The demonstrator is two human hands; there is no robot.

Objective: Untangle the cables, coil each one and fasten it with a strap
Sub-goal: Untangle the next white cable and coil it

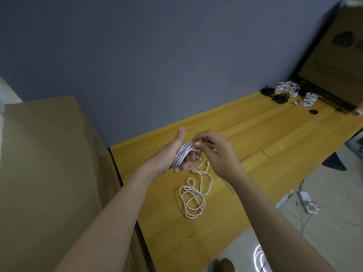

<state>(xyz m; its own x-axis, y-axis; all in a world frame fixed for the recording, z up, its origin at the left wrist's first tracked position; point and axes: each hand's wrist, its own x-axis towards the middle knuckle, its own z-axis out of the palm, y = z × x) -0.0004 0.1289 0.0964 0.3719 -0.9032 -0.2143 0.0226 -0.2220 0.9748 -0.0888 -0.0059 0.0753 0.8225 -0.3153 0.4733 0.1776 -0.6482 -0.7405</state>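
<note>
At far left we note a large cardboard box (45,173) standing against the edge of the worktop (245,130). Next, we observe the left hand (172,154) raised above the wooden surface, thumb up and fingers extended, with several turns of the white cable (181,155) wound around those fingers. Just to its right, the right hand (216,152) pinches the same cable at the top of the coil between thumb and fingertips. We record the unwound remainder of this cable hanging from the hands and lying in loose loops (193,201) on the worktop directly below them. Further right, at the far end of the worktop, we see white bundled cables (287,88) and black bundled cables (280,98) grouped together, well apart from the hands, beside a second cardboard box (334,61). On the floor at right lies a white power strip (306,201)
</note>
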